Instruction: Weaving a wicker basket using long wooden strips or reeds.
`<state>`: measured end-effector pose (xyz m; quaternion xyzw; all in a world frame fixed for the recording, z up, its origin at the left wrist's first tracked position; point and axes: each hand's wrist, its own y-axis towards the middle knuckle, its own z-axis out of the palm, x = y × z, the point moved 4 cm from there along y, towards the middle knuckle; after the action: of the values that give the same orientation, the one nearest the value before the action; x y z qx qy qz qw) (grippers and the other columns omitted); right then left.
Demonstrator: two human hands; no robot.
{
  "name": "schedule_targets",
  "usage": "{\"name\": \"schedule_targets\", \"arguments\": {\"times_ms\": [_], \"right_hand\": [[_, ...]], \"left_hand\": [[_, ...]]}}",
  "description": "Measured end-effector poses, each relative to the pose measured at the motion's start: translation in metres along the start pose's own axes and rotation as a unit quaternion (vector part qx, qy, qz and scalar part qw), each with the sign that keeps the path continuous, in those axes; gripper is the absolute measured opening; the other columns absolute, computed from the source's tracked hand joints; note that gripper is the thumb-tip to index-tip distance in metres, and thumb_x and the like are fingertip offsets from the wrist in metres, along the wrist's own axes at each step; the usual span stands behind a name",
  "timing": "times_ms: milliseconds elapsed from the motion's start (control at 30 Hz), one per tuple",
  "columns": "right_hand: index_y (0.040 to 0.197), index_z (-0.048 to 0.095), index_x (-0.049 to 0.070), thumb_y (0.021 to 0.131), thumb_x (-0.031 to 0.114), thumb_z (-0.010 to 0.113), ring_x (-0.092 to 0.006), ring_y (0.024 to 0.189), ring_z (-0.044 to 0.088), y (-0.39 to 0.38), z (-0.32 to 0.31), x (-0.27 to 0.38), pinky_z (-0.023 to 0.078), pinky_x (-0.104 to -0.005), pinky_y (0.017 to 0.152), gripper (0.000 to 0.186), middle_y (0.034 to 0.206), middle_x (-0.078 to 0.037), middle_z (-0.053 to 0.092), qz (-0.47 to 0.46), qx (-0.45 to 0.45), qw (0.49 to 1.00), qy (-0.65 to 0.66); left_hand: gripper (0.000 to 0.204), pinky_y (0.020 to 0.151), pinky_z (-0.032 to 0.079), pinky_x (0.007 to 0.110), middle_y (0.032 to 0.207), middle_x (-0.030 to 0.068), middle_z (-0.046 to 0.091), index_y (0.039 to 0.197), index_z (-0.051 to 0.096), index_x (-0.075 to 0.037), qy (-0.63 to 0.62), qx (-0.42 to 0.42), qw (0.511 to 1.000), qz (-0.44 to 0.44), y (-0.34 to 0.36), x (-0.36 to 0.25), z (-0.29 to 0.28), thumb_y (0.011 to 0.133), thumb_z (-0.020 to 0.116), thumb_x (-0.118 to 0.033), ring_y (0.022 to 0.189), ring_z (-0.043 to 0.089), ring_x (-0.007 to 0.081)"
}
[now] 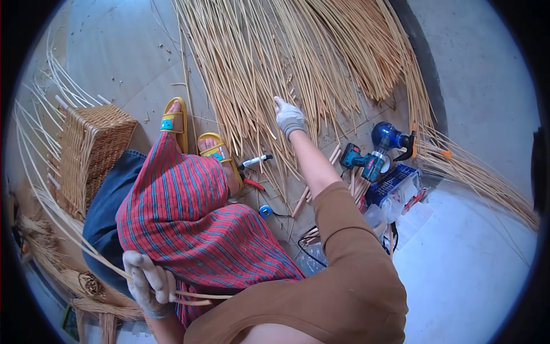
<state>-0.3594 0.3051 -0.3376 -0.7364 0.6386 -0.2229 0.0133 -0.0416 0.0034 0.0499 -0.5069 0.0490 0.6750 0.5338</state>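
Gloved left hand [150, 282] pinching thin strands [206, 296], gloved right hand [290, 118] over laid-out canes [246, 86], its grip impossible to tell

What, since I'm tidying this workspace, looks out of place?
The white marker and red item lie loose beside the yellow sandal, close enough that a foot might catch them. Small scraps also dot the floor. Nothing looks clearly damaged.

A teal-and-black power tool [356, 159] sits near clear plastic packaging [408, 189], while a white marker [252, 162], red-handled tool [254, 184] and round blue object [265, 211] lie on gray floor [126, 57].
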Motion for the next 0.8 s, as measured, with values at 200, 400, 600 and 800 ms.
{"name": "schedule_targets", "arguments": {"times_ms": [200, 400, 600, 800], "right_hand": [[0.132, 0.053, 0.025, 0.092, 0.035, 0.052, -0.0348, 0.095, 0.067, 0.01, -0.012, -0.025, 0.051, -0.0492, 0.079, 0.041, 0.104, -0.017, 0.069, 0.172, 0.054, 0.98, -0.086], [0.117, 0.06, 0.015, 0.08, 0.036, 0.071, -0.0323, 0.098, 0.065, 0.019, -0.023, -0.023, 0.052, -0.0448, 0.083, 0.044, 0.105, -0.015, 0.065, 0.083, -0.004, 0.991, -0.106], [0.101, 0.066, 0.007, 0.078, 0.031, 0.069, -0.0352, 0.097, 0.066, 0.036, -0.007, -0.008, 0.053, -0.0444, 0.084, 0.034, 0.104, -0.021, 0.067, 0.173, 0.043, 0.983, -0.033], [0.121, 0.055, 0.01, 0.076, 0.025, 0.064, -0.0379, 0.103, 0.064, 0.04, -0.008, -0.007, 0.051, -0.0461, 0.088, 0.048, 0.109, -0.024, 0.066, 0.172, 0.071, 0.982, -0.021]], "left_hand": [[0.022, 0.034, 0.044, 0.027, 0.054, 0.0057, 0.046, 0.114, 0.041, 0.0, -0.032, 0.014, 0.999, 0.017, -0.001, 0.001, -0.003, 0.102, 0.045, -0.018, 0.037, 0.043, 0.0119], [0.024, 0.037, 0.047, 0.029, 0.057, 0.0084, 0.05, 0.116, 0.042, 0.0, -0.018, 0.033, 0.999, 0.009, 0.002, 0.001, -0.003, 0.102, 0.047, -0.019, 0.042, 0.049, 0.0138], [0.02, 0.032, 0.039, 0.027, 0.061, 0.0065, 0.048, 0.116, 0.039, 0.0, 0.006, 0.088, 0.995, 0.042, 0.005, 0.001, 0.001, 0.104, 0.04, -0.017, 0.039, 0.043, 0.0117], [0.023, 0.036, 0.043, 0.03, 0.067, 0.0089, 0.051, 0.118, 0.04, -0.001, -0.016, 0.113, 0.993, 0.036, 0.006, 0.002, 0.001, 0.103, 0.042, -0.017, 0.041, 0.046, 0.0136]]}}
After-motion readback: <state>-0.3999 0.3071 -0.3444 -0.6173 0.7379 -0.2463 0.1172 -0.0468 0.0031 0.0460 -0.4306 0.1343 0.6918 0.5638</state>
